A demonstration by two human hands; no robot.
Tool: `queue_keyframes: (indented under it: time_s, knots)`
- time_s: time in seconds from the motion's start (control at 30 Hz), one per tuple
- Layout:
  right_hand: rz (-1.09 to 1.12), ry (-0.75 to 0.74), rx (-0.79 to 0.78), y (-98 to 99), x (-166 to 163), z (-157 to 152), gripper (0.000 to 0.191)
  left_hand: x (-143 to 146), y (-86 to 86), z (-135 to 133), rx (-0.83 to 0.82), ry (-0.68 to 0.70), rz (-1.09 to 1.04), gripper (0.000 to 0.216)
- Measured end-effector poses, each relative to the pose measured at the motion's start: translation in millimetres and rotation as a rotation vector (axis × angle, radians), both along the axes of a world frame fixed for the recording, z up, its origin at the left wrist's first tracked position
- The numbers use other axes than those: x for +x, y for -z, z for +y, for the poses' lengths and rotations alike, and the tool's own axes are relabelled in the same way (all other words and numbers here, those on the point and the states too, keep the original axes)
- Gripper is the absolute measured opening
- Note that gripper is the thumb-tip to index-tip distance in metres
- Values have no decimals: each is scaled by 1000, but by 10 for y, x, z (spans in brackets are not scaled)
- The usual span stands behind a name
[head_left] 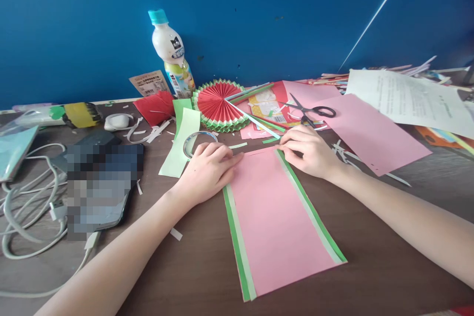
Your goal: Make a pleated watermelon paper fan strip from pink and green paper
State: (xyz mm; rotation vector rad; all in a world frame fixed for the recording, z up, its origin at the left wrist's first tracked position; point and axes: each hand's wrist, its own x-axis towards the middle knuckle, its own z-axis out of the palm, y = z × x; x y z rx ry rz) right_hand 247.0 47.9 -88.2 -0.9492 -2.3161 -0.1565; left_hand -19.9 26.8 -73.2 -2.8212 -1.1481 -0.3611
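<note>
A brown worktop [185, 271] stands against a blue wall [281, 19], seen from above by the person seated or standing at it. At the far left, a light blue packet [15, 153] lies near loops of white cable [52, 187]. Just right of the cable is a dark phone [111, 202], its screen blurred out, with a white earphone case [116, 122] lying beyond it. Farther back, a red packet [153, 107] lies beside a white bottle [167, 44] with a turquoise cap, which leans slightly. In front of the bottle, a pale green paper piece [177, 155] is partly covered by a ring-shaped roll of tape [185, 145].

The left hand [211, 170] lies palm down on the far left corner of a pink sheet [277, 222]; its fingers are close together, though whether they grip the paper cannot be told. This sheet lies flat in front of the person, at the middle of the worktop, its two long sides edged with bands of dark and pale green. Beyond it stands a round, pleated red fan [215, 101] with a green rim.

The right hand [309, 150] has thumb and fingers drawn together, pinching the sheet's far right corner. Black-handled scissors [304, 109] lie open just behind that hand. Farther right, a second pink piece [374, 128] lies partly under a white printed page [414, 103].
</note>
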Motion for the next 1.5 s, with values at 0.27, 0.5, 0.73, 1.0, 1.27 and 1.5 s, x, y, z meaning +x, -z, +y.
queue_keyframes:
  time_s: [0.27, 0.5, 0.73, 1.0, 1.27, 1.5]
  knots:
    - [-31, -2, 26, -6, 10, 24, 21, -44, 2, 54, -131, -101, -264, 22]
    - [-58, 27, -57, 2, -37, 73, 13, 0, -45, 100, -268, -209, -247, 10]
    - [4, -15, -322, -39, -65, 58, 10, 34, -110, 93, -303, -224, -176, 10]
    - [-33, -19, -534, -133, -80, 58, 16, 112, -167, 18, -309, -231, -34, 15]
    - [76, -35, -930, -297, 4, 77, 17, 106, -274, 34, -524, -222, -176, 17]
    - [76, -84, -534, -468, -29, 10, 16, 88, -408, 9, -439, -185, -311, 15]
